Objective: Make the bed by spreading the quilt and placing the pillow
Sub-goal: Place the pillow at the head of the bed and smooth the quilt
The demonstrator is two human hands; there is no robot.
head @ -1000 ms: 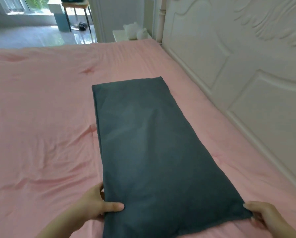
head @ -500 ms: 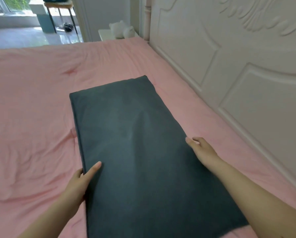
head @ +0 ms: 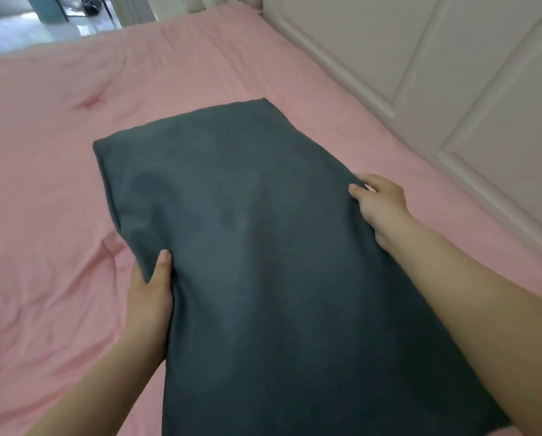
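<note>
A dark grey pillow (head: 263, 247) lies lengthwise on the pink quilt (head: 49, 184), close to the headboard. My left hand (head: 151, 287) grips the pillow's left long edge, thumb on top and fingers underneath. On the right long edge my right hand (head: 380, 206) pinches the fabric, which bunches a little under its fingers. The quilt is spread flat across the bed, with soft creases on its left part. The pillow's near end runs out of the frame at the bottom.
A white carved headboard (head: 452, 89) runs along the right side of the bed. Beyond the far edge of the bed there is a shiny floor (head: 8, 36) and a teal object (head: 51, 7) by a doorway.
Both hands have moved up the pillow's long sides, from the near corners to its middle, and now grip the edges. The view has tilted down and closer.
</note>
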